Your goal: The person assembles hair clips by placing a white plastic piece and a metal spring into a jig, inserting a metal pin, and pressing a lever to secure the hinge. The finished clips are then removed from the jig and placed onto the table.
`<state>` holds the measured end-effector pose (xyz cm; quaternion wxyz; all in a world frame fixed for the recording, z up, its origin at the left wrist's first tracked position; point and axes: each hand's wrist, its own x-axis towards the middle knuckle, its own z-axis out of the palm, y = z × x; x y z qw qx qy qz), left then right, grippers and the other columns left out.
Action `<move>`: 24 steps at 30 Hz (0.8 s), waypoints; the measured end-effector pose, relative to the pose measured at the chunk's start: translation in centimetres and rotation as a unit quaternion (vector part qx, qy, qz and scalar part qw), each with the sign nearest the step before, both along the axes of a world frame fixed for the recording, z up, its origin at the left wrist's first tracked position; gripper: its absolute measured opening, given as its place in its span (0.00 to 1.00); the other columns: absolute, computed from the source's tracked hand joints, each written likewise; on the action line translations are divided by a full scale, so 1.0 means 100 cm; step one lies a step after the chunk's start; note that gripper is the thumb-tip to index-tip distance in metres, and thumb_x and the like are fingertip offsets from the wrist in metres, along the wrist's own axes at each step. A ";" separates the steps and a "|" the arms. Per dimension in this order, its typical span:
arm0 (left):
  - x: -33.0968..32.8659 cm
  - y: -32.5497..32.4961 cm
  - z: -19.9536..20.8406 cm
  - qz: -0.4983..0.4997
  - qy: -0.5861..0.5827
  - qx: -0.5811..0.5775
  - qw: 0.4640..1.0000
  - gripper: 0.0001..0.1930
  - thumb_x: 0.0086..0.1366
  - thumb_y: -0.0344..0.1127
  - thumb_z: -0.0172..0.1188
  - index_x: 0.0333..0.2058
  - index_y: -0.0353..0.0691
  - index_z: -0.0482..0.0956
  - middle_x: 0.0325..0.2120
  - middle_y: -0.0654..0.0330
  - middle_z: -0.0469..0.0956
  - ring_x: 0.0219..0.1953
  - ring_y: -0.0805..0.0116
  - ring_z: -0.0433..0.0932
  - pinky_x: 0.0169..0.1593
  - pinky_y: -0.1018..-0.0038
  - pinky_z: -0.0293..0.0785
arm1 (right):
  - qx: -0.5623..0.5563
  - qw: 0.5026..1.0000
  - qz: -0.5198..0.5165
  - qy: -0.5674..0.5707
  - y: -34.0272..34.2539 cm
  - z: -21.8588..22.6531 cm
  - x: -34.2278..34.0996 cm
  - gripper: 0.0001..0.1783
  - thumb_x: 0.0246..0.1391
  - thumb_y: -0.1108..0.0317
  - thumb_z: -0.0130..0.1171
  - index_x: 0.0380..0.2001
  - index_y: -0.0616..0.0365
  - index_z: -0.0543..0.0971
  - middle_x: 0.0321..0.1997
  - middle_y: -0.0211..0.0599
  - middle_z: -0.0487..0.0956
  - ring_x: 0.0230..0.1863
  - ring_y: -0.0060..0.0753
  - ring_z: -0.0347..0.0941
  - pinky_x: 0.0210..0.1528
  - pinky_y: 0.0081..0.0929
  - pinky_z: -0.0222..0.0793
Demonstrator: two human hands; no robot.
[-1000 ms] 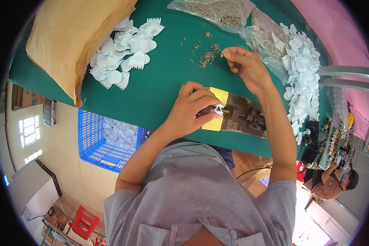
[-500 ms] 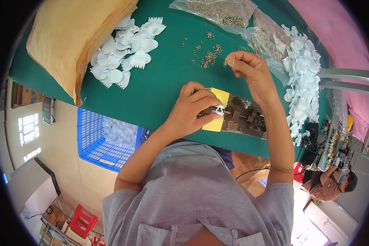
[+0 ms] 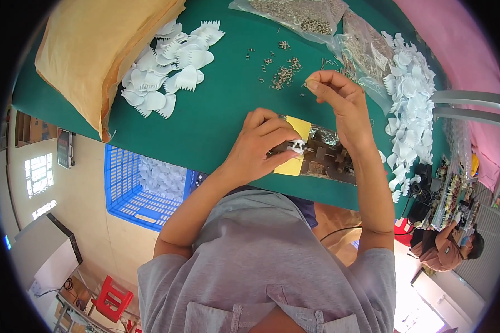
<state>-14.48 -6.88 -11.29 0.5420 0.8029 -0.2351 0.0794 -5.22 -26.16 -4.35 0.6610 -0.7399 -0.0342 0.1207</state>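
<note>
My left hand [image 3: 264, 141] grips a white plastic claw clip [image 3: 298, 146] between thumb and fingers, at the left end of a metal fixture [image 3: 329, 155]. Yellow sheeting [image 3: 298, 129] covers that end of the fixture. Raised beyond the fixture, my right hand [image 3: 341, 97] pinches a tiny metal spring [image 3: 305, 85] between thumb and forefinger; its exact shape is hard to make out. Loose small metal springs [image 3: 285, 75] lie scattered on the green table [image 3: 216, 122], just left of the right fingertips. My right wrist and forearm hide part of the fixture.
Toothed white clip halves lie in a left pile [image 3: 166, 66] and a long right pile [image 3: 411, 105]. A tan sack [image 3: 94, 55] stands at far left. Clear bags of metal parts [image 3: 311, 22] lie at the back. Below the table edge sits a blue crate [image 3: 122, 186]. Another person [image 3: 444, 250] works at right.
My right wrist and forearm have shifted slightly left, covering more of the fixture's right end. Its pinch stays near the loose springs. The left hand keeps its hold, almost unmoved.
</note>
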 end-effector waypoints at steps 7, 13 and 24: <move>0.000 -0.002 -0.001 -0.001 0.000 -0.010 1.000 0.16 0.54 0.36 0.75 0.42 0.45 0.85 0.42 0.66 0.82 0.50 0.58 0.73 0.57 0.61 0.68 | -0.055 0.998 0.026 0.028 -0.020 0.000 -0.006 0.08 0.60 0.66 0.68 0.36 0.61 0.86 0.36 0.24 0.83 0.39 0.15 0.74 0.43 0.20 0.69; 0.003 -0.002 -0.002 0.006 -0.007 -0.017 1.000 0.16 0.52 0.34 0.75 0.41 0.45 0.85 0.41 0.66 0.83 0.49 0.57 0.74 0.56 0.62 0.68 | -0.215 0.964 0.146 -0.054 -0.026 0.024 -0.054 0.07 0.60 0.69 0.66 0.37 0.62 0.83 0.34 0.32 0.78 0.36 0.27 0.73 0.42 0.28 0.70; 0.001 -0.004 -0.004 0.015 0.002 -0.015 1.000 0.16 0.51 0.34 0.76 0.39 0.43 0.84 0.41 0.67 0.83 0.49 0.59 0.75 0.56 0.62 0.67 | -0.291 0.929 0.175 -0.144 -0.014 0.022 -0.068 0.03 0.57 0.72 0.64 0.34 0.58 0.82 0.35 0.37 0.78 0.41 0.42 0.73 0.42 0.37 0.70</move>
